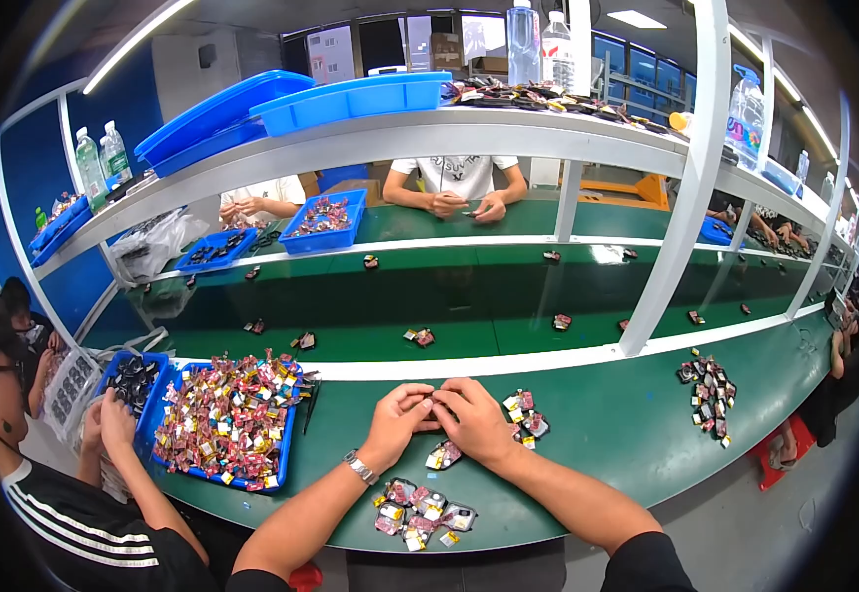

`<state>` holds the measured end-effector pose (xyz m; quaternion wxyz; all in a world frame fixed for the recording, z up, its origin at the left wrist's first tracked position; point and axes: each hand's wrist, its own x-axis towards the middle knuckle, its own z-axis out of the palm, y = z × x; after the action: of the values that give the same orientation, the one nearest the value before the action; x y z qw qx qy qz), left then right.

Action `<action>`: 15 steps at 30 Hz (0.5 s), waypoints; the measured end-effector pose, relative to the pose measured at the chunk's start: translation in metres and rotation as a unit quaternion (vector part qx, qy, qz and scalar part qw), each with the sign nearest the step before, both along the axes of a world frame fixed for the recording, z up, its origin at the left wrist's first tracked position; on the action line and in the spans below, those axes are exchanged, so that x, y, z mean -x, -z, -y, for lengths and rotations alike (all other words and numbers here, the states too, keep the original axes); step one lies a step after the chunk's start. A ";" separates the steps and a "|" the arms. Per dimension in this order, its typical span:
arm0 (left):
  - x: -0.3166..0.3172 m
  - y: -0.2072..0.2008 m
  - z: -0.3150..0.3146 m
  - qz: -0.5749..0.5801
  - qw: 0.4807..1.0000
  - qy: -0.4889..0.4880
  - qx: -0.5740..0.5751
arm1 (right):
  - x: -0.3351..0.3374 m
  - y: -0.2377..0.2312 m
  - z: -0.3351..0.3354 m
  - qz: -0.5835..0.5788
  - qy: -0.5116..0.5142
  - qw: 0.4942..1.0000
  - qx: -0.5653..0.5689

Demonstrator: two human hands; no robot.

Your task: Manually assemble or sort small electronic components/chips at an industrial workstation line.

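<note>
- Left hand [397, 414] and right hand [471, 414] meet at the near table [607, 434] edge — fingertips pinched together on one small part, mostly hidden.
- It looks light, stiff, a bit fiddly — best pinched by its edges.
- Loose parts [420, 508] lie nearer; a full blue tray [286, 449] sits left.

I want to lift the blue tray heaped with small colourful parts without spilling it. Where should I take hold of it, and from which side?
Grip the blue tray by its raised rim, probably with both hands on opposite edges: the right edge is bare, and the near edge faces the bench front. Come in from the sides and low, since the small parts are heaped above the rim and a second blue tray crowds its left side.
</note>
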<state>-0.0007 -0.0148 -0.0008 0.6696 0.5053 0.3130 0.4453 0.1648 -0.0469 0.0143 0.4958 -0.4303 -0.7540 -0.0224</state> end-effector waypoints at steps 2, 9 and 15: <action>-0.001 0.000 -0.001 -0.002 1.000 -0.013 0.000 | 0.001 -0.001 -0.002 -0.041 -0.035 0.998 0.011; -0.005 0.005 0.002 -0.070 0.993 -0.068 -0.069 | 0.004 0.004 -0.003 -0.162 -0.058 0.978 0.116; -0.012 0.003 0.007 -0.079 0.990 -0.045 -0.107 | -0.003 0.005 -0.005 -0.253 -0.038 0.934 0.251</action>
<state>0.0113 -0.0218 -0.0043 0.5641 0.5932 0.3381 0.4643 0.1676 -0.0416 0.0092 0.5464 -0.5034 -0.6006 0.2956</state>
